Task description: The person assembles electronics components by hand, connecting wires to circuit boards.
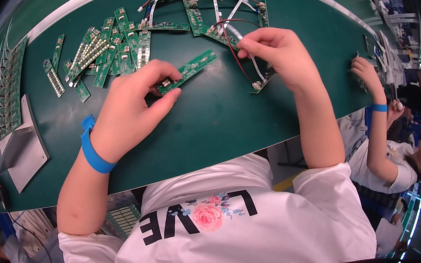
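A narrow green circuit board [197, 63] is pinched by one end between the thumb and fingers of my left hand [126, 107]. It slants up to the right, just above the green tabletop. My right hand [282, 54] has its thumb and forefinger closed on a white cable [257, 67]. That cable runs down to a connector on a small board [262, 84] below my fingers, beside a thin red wire [235, 55]. Behind my right hand, several boards [193, 15] lie linked by white cables and red and black wires. My right hand's other fingers are partly hidden.
Loose circuit boards [121, 45] are heaped at the back left. A row of upright boards with wires [13, 98] stands at the left edge, by a grey metal bracket [26, 149]. At right, a co-worker's hand [366, 73] reaches over the table [210, 131].
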Action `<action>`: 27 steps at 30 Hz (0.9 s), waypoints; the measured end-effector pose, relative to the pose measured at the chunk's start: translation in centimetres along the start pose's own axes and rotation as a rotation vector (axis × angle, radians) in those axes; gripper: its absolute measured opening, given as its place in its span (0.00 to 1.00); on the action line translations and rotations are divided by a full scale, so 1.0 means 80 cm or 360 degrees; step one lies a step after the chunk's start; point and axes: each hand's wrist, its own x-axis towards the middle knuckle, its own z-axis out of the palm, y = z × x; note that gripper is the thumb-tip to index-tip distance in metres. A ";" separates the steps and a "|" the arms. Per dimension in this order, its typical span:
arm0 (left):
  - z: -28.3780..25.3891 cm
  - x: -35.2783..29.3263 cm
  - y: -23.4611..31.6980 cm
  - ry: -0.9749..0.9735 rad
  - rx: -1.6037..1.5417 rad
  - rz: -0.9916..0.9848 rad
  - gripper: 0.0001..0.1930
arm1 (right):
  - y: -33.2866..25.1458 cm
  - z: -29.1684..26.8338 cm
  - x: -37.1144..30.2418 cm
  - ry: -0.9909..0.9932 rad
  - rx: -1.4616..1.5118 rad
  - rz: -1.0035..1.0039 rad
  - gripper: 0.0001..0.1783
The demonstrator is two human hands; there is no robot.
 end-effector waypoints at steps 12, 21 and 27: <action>-0.002 -0.002 -0.003 -0.0017 -0.0415 -0.0414 0.11 | -0.043 0.034 0.013 -0.0327 0.0385 -0.0240 0.07; -0.003 -0.002 -0.004 0.0368 -0.0647 -0.0281 0.10 | -0.037 0.042 0.010 0.0079 -0.0649 -0.1244 0.06; -0.005 0.000 -0.002 0.0386 -0.0715 -0.0348 0.10 | -0.037 0.012 -0.014 0.0201 -0.0167 -0.0843 0.05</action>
